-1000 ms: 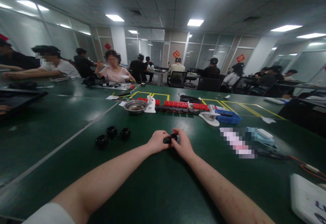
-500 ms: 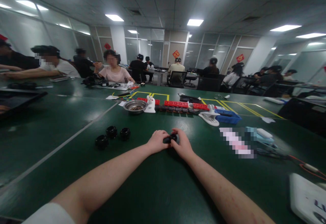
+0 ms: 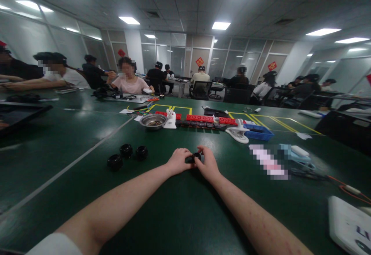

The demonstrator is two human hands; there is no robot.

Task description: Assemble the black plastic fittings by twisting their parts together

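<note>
Over the middle of the table, my left hand (image 3: pixel 177 162) and my right hand (image 3: pixel 208 165) meet around a small, black, round part with a hollow-looking top (image 3: pixel 197 155). The right thumb and fingers curve around its right side and front. From the left, my left thumb and fingers close on its near side; their tips are partly hidden, as is the part's lower half. Left of my hands stand three similar glossy black ribbed parts: one at the front (image 3: pixel 115 162), one behind it (image 3: pixel 126 151) and one to the right (image 3: pixel 142 152).
Beyond my hands are a metal bowl (image 3: pixel 153 121) of small pieces, a row of red blocks (image 3: pixel 199 118), white clamps (image 3: pixel 237 132) and a blue tray (image 3: pixel 259 133). Cables (image 3: pixel 308 173) and a white case (image 3: pixel 348 224) lie at right. Several people sit around the room.
The black part between my hands has turned or shifted slightly, and my left fingers have changed their hold on it. Both arms stay nearly in place. The view has moved a little.
</note>
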